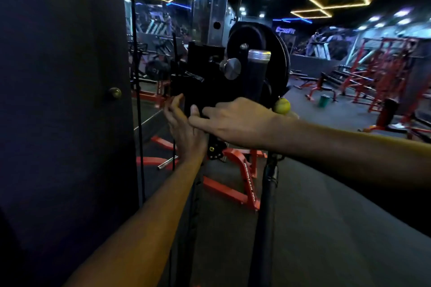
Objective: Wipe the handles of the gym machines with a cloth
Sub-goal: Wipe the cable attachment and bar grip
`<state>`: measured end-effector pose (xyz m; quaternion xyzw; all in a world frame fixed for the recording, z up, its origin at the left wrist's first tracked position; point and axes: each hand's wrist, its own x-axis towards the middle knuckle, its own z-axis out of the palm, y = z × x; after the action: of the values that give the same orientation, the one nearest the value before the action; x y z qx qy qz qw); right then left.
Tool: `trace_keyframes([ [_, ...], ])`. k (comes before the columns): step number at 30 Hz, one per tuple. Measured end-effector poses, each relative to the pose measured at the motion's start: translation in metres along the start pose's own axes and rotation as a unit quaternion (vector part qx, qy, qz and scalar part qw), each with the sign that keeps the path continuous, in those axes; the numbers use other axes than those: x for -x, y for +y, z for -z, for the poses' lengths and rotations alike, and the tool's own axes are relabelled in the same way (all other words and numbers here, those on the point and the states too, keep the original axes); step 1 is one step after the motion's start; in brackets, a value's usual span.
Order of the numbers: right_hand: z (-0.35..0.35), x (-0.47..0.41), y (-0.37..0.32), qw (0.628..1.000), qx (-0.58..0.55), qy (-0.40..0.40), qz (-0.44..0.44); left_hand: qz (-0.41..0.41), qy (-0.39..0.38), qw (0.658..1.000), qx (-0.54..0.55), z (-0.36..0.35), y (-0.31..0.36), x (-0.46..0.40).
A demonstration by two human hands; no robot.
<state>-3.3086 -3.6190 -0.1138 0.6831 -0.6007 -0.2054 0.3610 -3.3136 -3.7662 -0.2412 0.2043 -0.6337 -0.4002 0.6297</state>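
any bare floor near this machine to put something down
Dark floor right of the black bar, below the right forearm, shows bare. Crowded: orange frame legs beneath the hands, and the cable gap beside the dark panel.

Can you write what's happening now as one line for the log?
left hand: open beside black machine part | right hand: on it, grip unclear | cloth: not visible | yellow ball: behind right wrist
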Motion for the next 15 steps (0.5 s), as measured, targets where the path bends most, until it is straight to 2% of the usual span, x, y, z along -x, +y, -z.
trace_keyframes([
  [4, -0.009, -0.038, -0.008, 0.991, 0.04, -0.102, -0.07, 0.037, 0.009, 0.999, 0.005, -0.005, -0.024, -0.009],
  [8, -0.032, -0.042, -0.033, 0.98, 0.038, -0.155, -0.116, 0.06, -0.044, 0.995, -0.061, -0.015, -0.042, -0.018],
  [13, -0.025, -0.022, -0.043, 0.966, 0.051, -0.249, -0.047, 0.025, -0.001, 0.997, -0.072, -0.022, -0.053, -0.016],
  [15, -0.012, -0.017, -0.04, 0.97, 0.038, -0.239, -0.01, 0.001, -0.002, 0.998, -0.062, -0.021, -0.053, -0.016],
])
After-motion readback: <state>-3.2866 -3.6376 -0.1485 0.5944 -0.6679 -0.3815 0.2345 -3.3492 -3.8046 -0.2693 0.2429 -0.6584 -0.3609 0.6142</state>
